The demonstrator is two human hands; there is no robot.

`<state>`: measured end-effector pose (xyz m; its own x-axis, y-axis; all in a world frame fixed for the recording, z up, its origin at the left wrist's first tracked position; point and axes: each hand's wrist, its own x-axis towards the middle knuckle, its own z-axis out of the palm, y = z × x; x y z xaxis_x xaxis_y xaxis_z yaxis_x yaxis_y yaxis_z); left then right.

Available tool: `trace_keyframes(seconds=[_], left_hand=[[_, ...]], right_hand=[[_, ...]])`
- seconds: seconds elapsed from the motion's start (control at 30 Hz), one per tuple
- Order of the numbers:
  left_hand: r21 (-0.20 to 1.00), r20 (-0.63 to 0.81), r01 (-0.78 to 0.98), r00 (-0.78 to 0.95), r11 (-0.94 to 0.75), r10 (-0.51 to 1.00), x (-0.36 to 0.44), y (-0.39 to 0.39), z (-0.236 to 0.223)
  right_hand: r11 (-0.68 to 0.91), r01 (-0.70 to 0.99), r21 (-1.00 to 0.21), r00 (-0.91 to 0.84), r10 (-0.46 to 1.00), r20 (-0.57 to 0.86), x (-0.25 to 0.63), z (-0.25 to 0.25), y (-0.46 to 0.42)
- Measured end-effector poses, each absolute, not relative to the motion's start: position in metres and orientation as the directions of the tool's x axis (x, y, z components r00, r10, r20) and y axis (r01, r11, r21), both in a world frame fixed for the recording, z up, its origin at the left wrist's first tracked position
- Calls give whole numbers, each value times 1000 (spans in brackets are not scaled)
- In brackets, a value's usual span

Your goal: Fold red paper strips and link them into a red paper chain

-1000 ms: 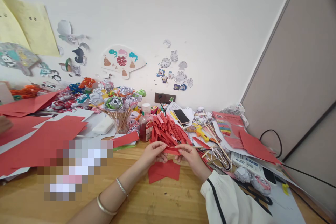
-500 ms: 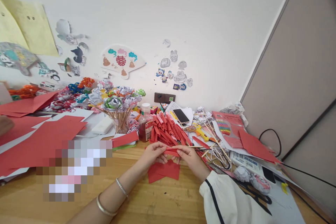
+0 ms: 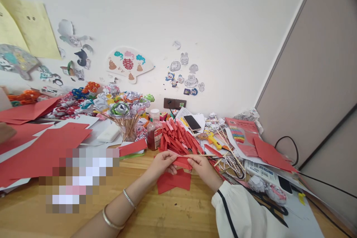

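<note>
A strip of red paper (image 3: pixel 182 162) is stretched between my two hands, just above the table. My left hand (image 3: pixel 165 161) pinches its left end, with a bracelet and a bangle farther down that arm. At the right end, my right hand (image 3: pixel 199 164) grips the strip between thumb and fingers. Below the hands, red paper sheets (image 3: pixel 175 182) lie on the wooden table (image 3: pixel 167 215). Right behind them rises a heap of folded red paper strips (image 3: pixel 178 137).
Left of the heap stand a sauce bottle (image 3: pixel 154 134) and a holder of paper flowers (image 3: pixel 129 128). To the right lie a phone (image 3: pixel 192 122), a yellow glue gun (image 3: pixel 213 140), beads (image 3: pixel 231 167) and black scissors (image 3: pixel 275 206). Large red sheets (image 3: pixel 50 148) cover the left side.
The red strip has turned so that more of its broad face shows between my hands. My fingers have shifted slightly; both arms stay in place.
</note>
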<state>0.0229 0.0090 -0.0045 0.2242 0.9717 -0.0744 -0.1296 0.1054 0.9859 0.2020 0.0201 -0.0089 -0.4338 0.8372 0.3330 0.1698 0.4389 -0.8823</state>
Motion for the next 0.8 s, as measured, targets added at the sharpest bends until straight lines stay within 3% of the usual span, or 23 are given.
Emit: trace_keyframes(seconds=[0.37,0.8], left_hand=[[996,45,-84,215,-27,976,21,14,-13],[957,39,-287,278,44,960,19,11,-12]], right_hand=[[137,-85,-987,-456,875,161,200,-16,23],[113,-201,-973,-412,891,189,201,-19,25]])
